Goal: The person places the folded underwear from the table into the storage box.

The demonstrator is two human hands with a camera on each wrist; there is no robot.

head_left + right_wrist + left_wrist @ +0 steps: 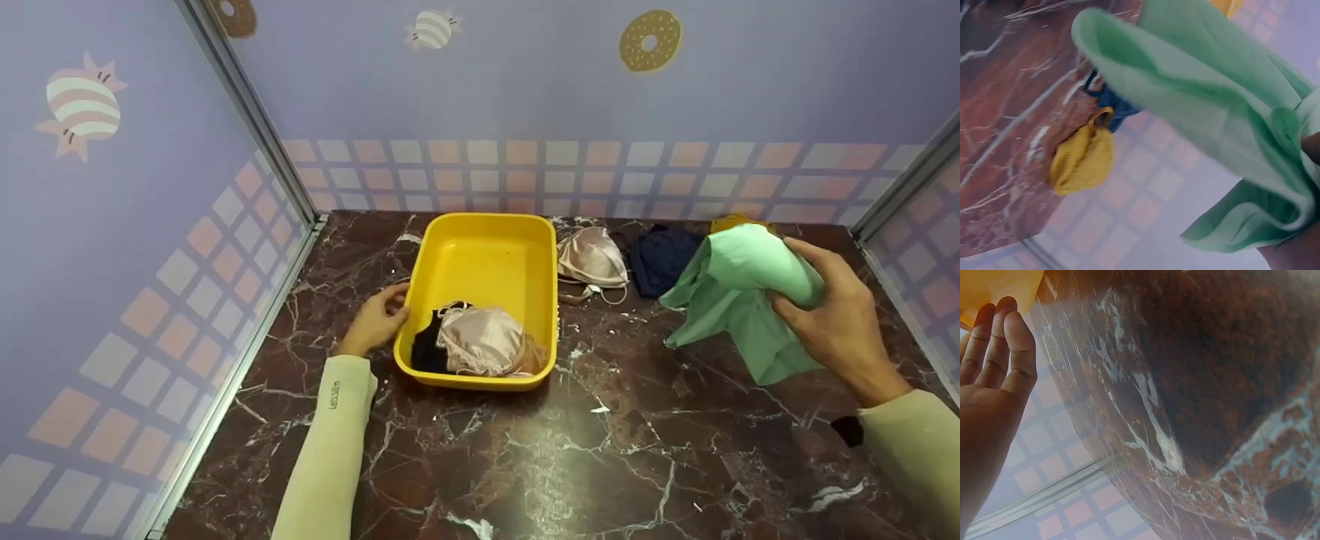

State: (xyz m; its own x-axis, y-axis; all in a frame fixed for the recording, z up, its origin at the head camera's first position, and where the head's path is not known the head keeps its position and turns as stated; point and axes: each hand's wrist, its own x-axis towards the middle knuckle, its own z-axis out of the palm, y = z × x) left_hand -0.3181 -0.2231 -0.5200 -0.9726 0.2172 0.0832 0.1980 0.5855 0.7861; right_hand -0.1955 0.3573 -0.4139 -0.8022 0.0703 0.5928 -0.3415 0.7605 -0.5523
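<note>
My left hand (373, 321) touches the left side of the yellow tub (553, 300). In the left wrist view its fingers (996, 343) lie against the tub's outer wall, only gently bent. A pale satin bra (484, 339) and a black garment (429, 346) lie at the near end inside the tub. Off to the right, my right hand (844, 315) grips a mint-green cloth garment (757, 262) above the tabletop. The garment is partly rolled, its loose part hanging down; its exact kind cannot be told. Folds hide much of that hand in the right wrist view.
Beside the tub, along the back wall, lie a pale satin bra (594, 257), a navy garment (664, 259) and a yellow garment (1085, 160). Patterned panels enclose the dark marble tabletop (525, 465) at the back, left and right.
</note>
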